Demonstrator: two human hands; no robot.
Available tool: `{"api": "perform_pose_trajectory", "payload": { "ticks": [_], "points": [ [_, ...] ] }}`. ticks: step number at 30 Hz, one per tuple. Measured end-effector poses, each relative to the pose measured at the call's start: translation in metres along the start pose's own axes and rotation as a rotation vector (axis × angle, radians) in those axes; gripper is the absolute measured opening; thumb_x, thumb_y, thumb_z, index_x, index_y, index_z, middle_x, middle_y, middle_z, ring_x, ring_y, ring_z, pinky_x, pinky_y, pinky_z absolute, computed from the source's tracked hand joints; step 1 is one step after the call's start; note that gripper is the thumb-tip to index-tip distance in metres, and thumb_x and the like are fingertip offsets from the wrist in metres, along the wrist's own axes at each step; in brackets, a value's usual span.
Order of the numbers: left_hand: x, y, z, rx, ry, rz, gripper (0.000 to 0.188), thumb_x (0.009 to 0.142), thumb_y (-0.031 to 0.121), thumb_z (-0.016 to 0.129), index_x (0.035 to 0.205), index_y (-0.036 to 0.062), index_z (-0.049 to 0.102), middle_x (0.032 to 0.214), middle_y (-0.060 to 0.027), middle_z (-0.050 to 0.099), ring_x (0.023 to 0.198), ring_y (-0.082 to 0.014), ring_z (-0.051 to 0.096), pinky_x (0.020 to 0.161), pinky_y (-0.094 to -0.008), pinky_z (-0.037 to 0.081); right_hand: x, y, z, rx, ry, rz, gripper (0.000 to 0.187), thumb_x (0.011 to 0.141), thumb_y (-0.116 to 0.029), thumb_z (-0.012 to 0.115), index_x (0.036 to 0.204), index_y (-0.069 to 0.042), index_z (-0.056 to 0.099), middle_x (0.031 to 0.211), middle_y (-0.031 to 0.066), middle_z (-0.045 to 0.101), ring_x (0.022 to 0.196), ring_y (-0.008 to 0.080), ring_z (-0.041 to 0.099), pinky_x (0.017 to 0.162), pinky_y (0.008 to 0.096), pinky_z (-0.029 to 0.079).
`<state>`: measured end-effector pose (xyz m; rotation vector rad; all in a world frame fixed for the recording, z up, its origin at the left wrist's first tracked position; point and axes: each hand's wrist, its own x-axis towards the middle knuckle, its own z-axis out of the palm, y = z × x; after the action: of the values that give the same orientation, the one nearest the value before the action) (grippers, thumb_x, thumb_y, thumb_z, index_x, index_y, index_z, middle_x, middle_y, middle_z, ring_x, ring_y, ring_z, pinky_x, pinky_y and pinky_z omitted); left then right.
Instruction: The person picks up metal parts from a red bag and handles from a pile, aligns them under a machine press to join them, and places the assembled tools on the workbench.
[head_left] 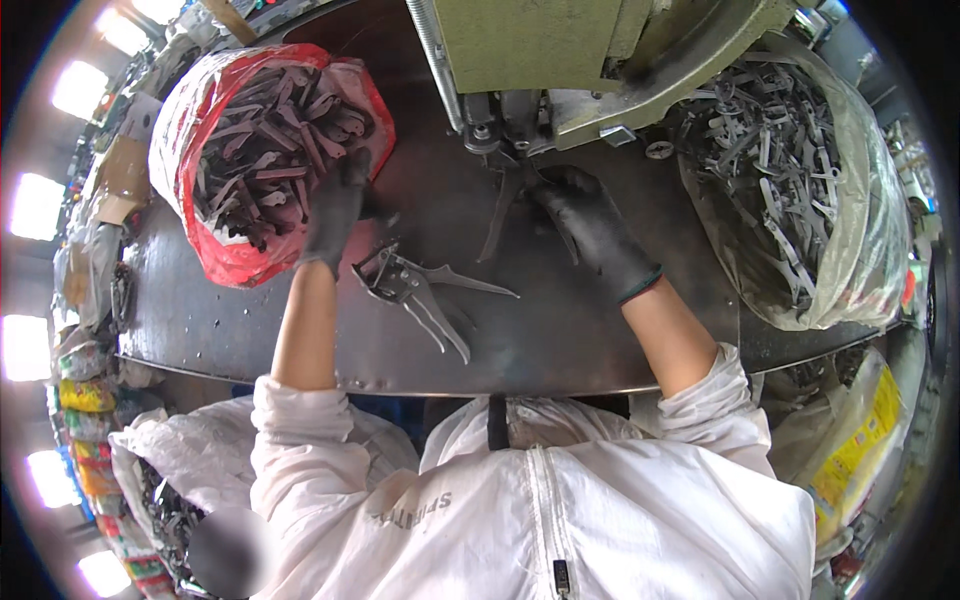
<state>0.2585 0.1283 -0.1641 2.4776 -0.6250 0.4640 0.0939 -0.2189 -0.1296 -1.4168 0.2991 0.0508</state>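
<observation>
My right hand, in a dark glove, is closed on a plier-like metal tool under the machine's head. Its two grey legs spread down toward me, and the hand covers part of it. My left hand, also gloved, reaches to the right edge of a red-and-white bag filled with dark, curved metal handles. Its fingers are blurred against the handles, so any grip is unclear. On the table between my forearms lie plier-like metal tools, handles splayed, close together.
A green press-like machine stands at the far middle above the dark metal table. On the right, a translucent bag holds many silvery metal parts. A small round metal piece lies beside the machine. More filled bags stand below the table's edge.
</observation>
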Motion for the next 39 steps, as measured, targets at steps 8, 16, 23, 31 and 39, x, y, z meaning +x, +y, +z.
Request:
{"api": "perform_pose_trajectory", "payload": {
  "ticks": [8,16,23,31,39],
  "points": [
    [-0.058,0.162,-0.053,-1.077,-0.348,-0.597,0.045,0.098,0.014,0.065,0.141,0.0025,0.057,0.100,-0.0086,0.069,0.086,-0.0149,0.067,0.079,-0.0291,0.056,-0.017,-0.002,-0.019,-0.220,-0.009,0.068,0.025,0.100,-0.018,0.064,0.119,-0.003,0.068,0.096,0.0042,0.071,0.080,0.0108,0.066,0.069,0.0267,0.055],
    [-0.059,0.140,-0.017,-0.710,-0.478,-0.331,0.024,0.099,0.018,0.066,0.116,0.0016,0.063,0.090,-0.0013,0.064,0.077,-0.0085,0.059,0.070,-0.0266,0.048,-0.023,-0.007,-0.009,-0.060,-0.005,0.078,0.026,0.102,-0.021,0.062,0.117,0.000,0.066,0.097,0.0046,0.071,0.086,0.0097,0.066,0.068,0.0270,0.053],
    [-0.022,0.228,-0.041,-0.743,-0.727,-0.213,0.026,0.098,0.016,0.066,0.120,0.0026,0.062,0.082,0.0027,0.059,0.070,-0.0065,0.056,0.065,-0.0255,0.047,-0.018,-0.002,0.010,-0.112,0.081,-0.027,0.026,0.097,-0.019,0.062,0.109,0.002,0.068,0.094,0.0105,0.072,0.086,0.0171,0.069,0.081,0.0333,0.056],
    [-0.049,0.171,0.038,-0.818,-0.608,-0.509,0.028,0.103,0.021,0.065,0.118,-0.0014,0.055,0.092,-0.0041,0.061,0.071,-0.0104,0.062,0.064,-0.0282,0.054,0.101,-0.074,-0.217,-1.784,0.448,-0.834,0.023,0.094,-0.014,0.059,0.111,-0.008,0.073,0.113,0.0165,0.071,0.106,0.0321,0.067,0.090,0.0444,0.053],
    [-0.032,0.180,0.020,-0.793,-0.602,-0.303,0.038,0.108,0.033,0.052,0.115,-0.0026,0.062,0.090,-0.0049,0.063,0.072,-0.0116,0.063,0.065,-0.0291,0.052,0.058,-0.066,-0.130,-1.817,0.115,-0.439,0.033,0.090,-0.011,0.060,0.121,-0.003,0.068,0.110,0.0214,0.069,0.113,0.0360,0.065,0.093,0.0418,0.055]
  ]
}}
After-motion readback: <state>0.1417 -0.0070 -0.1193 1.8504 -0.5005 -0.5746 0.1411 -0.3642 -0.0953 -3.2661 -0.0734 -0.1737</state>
